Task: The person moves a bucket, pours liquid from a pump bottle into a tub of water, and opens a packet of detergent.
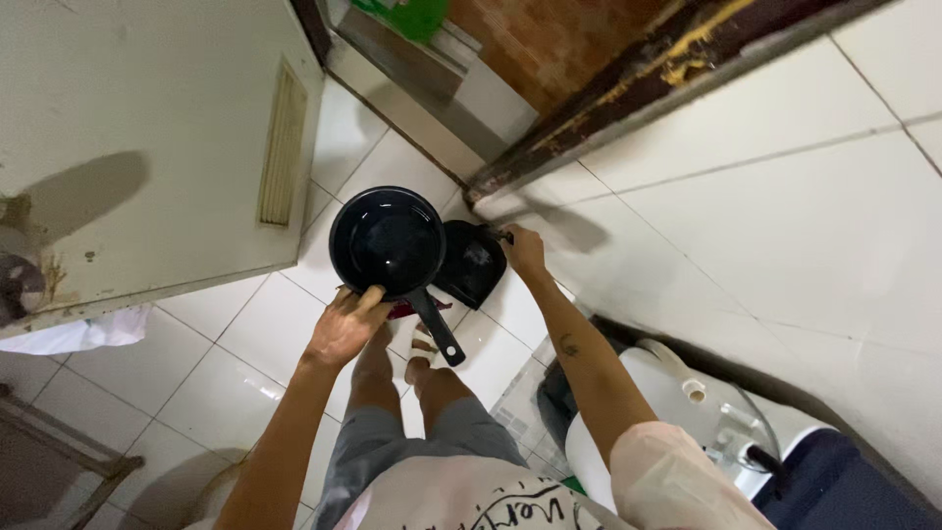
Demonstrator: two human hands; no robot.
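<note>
Nearest the camera is the person's white printed shirt [471, 501], with grey shorts [412, 442] below it and bare feet on the glossy white floor tiles [226, 363].

The left hand [345, 324] grips the near rim of a round black non-stick frying pan [388, 240]: fingers curled over the edge, closed on the rim rather than on the handle. The pan is held level above the floor, between the white cabinet door [147, 137] and the tiled wall. Its black straight handle [437, 329] points back toward the person's legs, unsupported.

The right hand [525, 250] is extended at arm's length to a second, smaller black pan [473, 263], which sits just beside and partly under the first. The fingers appear closed on its far edge or handle; the exact grip cannot be determined.

Handling guidance, as a judgement:
1. A rim grip gives little leverage; keep the pan level.
2. Keep the 2 pans from knocking together.

Limits of view:
- The small pan is partly covered by the large one.
- A red item [404, 310] beneath the large pan cannot be identified.
- A white rounded appliance [677, 393] at lower right is cut off by the arm.
</note>
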